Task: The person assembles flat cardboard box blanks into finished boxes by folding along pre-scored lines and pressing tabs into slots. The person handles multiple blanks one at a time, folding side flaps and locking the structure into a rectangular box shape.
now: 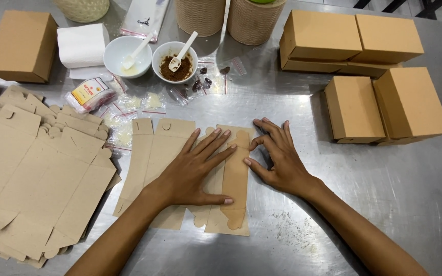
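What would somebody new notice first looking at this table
First, the two hands pressing a flat cardboard box blank in the middle of the steel table: the left hand lies spread on it, the right hand pushes at its right edge. To the left lies a thick stack of flat blanks, and to the right stand finished brown boxes. Behind the hands are two white bowls with spoons.

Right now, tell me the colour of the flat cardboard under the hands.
Plain kraft brown cardboard blank, seen in the head view.
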